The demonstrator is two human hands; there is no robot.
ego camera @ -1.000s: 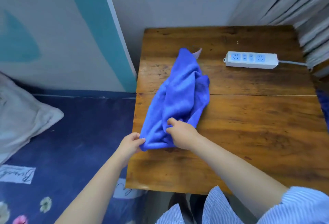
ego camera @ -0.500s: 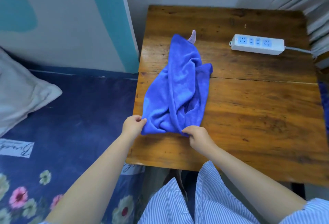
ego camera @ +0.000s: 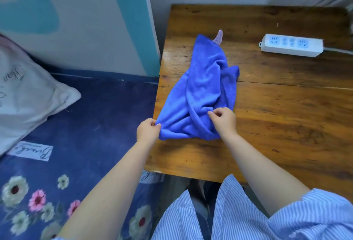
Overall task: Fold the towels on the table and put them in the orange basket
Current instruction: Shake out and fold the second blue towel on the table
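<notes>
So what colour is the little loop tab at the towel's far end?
Pale pink loop tab, clearest in the head view.

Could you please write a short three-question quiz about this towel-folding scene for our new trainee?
1. True or false: the crumpled blue microfibre towel is already neatly folded.
2. Which hand pinches the towel's near corner at the wooden table's edge: A) left hand, B) right hand?
3. Fill in: the white plastic power strip lies on the table to the towel's ____.

Key: 1 false; 2 A; 3 right.
</notes>
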